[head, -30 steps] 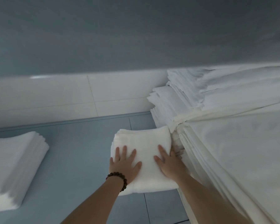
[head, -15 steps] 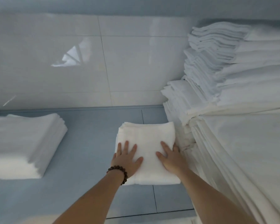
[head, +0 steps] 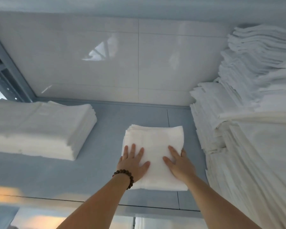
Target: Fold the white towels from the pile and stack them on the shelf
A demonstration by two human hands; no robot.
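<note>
Fingers (head: 133,150) still flat on towel (head: 155,138)

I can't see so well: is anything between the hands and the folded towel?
Nothing visible. The left hand and right hand lie flat directly on the folded towel, which already sits on the shelf, beside the tall stack.

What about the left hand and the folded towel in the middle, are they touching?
Touching. The head view shows the left hand lying flat on the folded towel, fingers straight, with no gap.
</note>
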